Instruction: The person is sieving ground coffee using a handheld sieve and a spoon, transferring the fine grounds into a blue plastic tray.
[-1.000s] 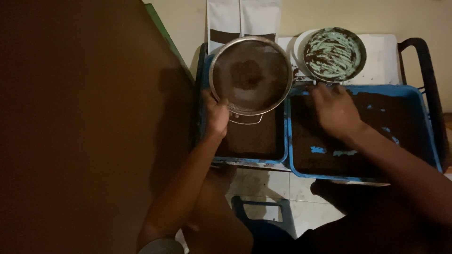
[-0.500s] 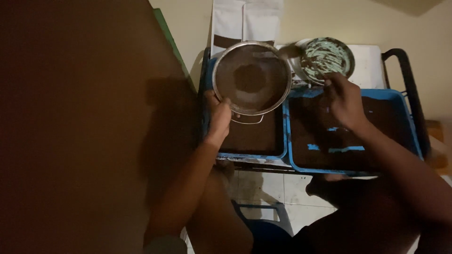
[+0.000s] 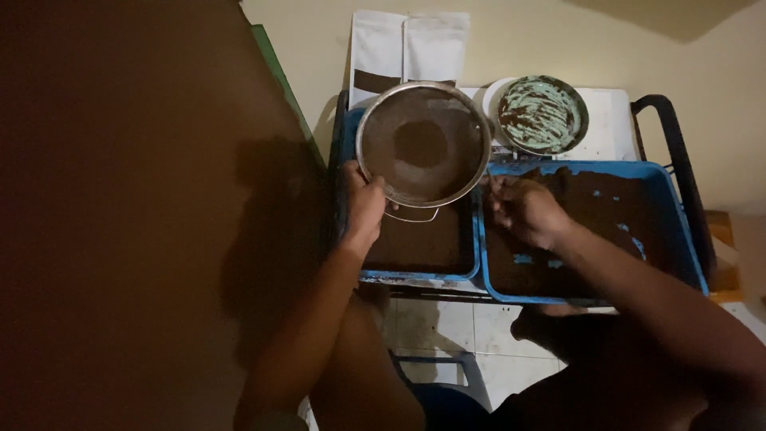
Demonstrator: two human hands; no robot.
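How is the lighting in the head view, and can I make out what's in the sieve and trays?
Head view: dim and warm, with the left third lost to a dark brown surface and deep shadow. The sieve, gripped by the left hand, shows a dark patch at its centre. The right hand is slightly soft over the right blue tray; the dark powder's texture is unreadable.

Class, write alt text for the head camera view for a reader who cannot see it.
A person's left hand grips the rim of a round metal sieve over a blue tray of dark powder, while the right hand rests in a second blue tray. A smeared green bowl sits behind.
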